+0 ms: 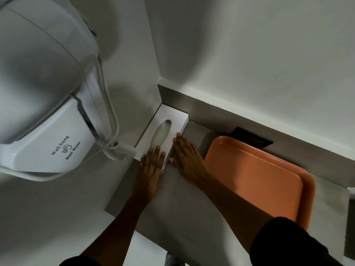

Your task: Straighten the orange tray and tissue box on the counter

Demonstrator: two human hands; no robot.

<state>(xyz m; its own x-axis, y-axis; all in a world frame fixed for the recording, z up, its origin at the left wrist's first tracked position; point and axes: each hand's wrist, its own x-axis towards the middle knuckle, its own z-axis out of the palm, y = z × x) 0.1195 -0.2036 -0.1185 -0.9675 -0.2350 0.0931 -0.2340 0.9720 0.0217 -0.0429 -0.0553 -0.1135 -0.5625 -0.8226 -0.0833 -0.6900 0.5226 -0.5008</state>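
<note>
A white tissue box (172,120) with an oval slot lies in the counter's far left corner, its long side against the left wall. My left hand (151,166) rests flat on the box's near end, fingers together and extended. My right hand (186,154) lies flat along the box's right side, fingertips touching its edge. An orange tray (255,173) sits on the grey counter (182,198) to the right of my right hand, empty, its far corner near the back ledge.
A white wall-hung hair dryer (48,104) with a coiled cord (123,150) is mounted on the left wall, close to the box. A dark flat object (255,139) lies behind the tray by the back ledge. The counter's front edge runs below my forearms.
</note>
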